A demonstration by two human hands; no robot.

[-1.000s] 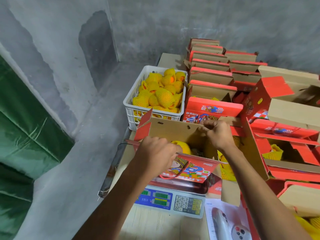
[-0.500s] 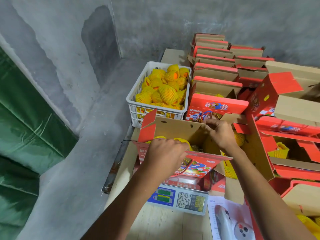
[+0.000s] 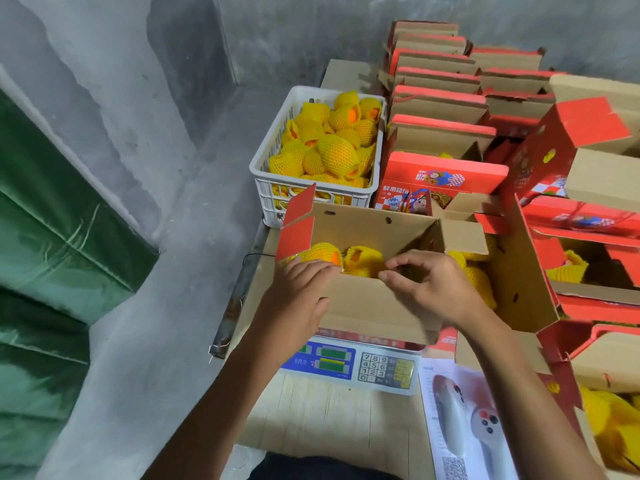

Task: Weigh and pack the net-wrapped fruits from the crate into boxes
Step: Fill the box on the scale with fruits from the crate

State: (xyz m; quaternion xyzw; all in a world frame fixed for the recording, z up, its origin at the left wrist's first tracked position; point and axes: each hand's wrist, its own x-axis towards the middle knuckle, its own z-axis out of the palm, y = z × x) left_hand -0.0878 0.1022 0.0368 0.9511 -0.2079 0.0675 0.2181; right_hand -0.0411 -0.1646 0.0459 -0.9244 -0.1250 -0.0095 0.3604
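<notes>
On the scale point(image 3: 349, 362), the box point(image 3: 367, 306) front flap now folded inward (brown side up); left hand point(image 3: 298, 299) flat, right hand point(image 3: 429, 289) pinching.

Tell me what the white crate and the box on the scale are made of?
The white crate looks like moulded plastic: smooth, with slotted lattice walls. The box on the scale looks like corrugated cardboard: matt brown inside, printed red outside, with folded flaps.

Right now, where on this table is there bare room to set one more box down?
The only bare patch is the pale tabletop in front of the scale, bordered on the right by the printed sheet. The open box covers the scale, the white crate sits behind it, and red boxes crowd the right side.
</notes>
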